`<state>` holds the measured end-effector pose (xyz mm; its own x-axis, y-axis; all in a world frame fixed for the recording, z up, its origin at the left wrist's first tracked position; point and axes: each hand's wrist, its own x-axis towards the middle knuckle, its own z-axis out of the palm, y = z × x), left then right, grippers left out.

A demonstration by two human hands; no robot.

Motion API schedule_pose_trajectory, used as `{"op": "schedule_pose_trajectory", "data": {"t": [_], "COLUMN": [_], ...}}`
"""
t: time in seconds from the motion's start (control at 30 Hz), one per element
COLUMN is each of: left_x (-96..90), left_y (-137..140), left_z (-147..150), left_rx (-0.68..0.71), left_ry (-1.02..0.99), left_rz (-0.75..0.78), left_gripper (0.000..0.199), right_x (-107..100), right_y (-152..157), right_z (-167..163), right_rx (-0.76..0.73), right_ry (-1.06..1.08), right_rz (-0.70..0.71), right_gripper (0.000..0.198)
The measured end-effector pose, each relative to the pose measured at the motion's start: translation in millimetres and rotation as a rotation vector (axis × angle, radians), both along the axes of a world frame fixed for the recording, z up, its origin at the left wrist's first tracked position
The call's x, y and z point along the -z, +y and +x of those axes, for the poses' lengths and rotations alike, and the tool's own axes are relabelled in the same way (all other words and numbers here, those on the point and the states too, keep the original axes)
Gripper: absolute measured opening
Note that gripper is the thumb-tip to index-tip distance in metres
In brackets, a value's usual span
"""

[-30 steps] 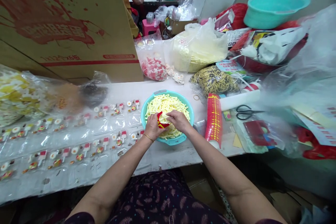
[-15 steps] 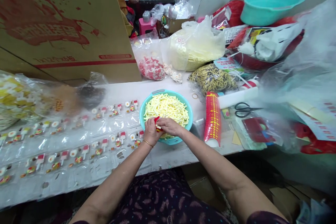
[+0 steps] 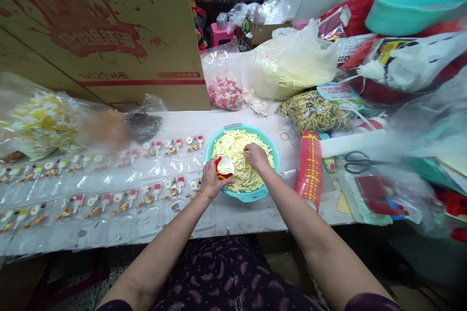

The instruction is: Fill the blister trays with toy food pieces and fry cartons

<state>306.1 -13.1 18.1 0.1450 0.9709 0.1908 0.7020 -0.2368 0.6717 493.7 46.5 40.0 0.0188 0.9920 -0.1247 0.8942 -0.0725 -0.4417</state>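
Note:
In the head view, my left hand (image 3: 212, 181) is closed around a small red french fry carton (image 3: 224, 167) with a white inside, tilted over the left rim of a turquoise basin (image 3: 276, 148). Some pale pieces show in the carton's mouth. The basin is heaped with pale yellow toy french fries (image 3: 242, 175). My right hand (image 3: 257, 156) is over the heap, its fingers pinched together on the fries; exactly how many it grips is hidden.
To the left lie rows of clear packets with small toy food pieces (image 3: 175, 145). A long red-and-yellow stack of cartons (image 3: 310, 170) lies right of the basin, near black scissors (image 3: 359, 162). Bags of pieces (image 3: 225, 92) and a tall cardboard box (image 3: 146, 34) stand behind. A person's arm shows beyond.
My hands have come apart: the left has tipped the carton so its white mouth shows, while the right has moved up and right onto the fries. The camera view has shifted left.

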Motion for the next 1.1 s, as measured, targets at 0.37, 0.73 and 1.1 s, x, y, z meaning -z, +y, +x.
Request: {"op": "schedule_pose_trajectory", "data": {"t": [0.37, 0.73, 1.1], "left_x": [-2.5, -2.5, 47.0], "left_y": [-3, -11, 2], "left_z": [10, -38, -126], "left_rx": [0.013, -0.2, -0.265], "left_ry": [0.056, 0.083, -0.041], "left_rz": [0.042, 0.027, -0.184], "left_gripper": [0.071, 0.072, 0.028], "right_x": [-33, -14, 10], "right_y": [-41, -31, 83], "right_z": [-25, -112, -200], "right_rx": [-0.183, -0.349, -0.531], "right_ry": [0.536, 0.794, -0.178], "right_rz": [0.124, -0.179, -0.3], "right_gripper": [0.016, 0.01, 0.022]}}
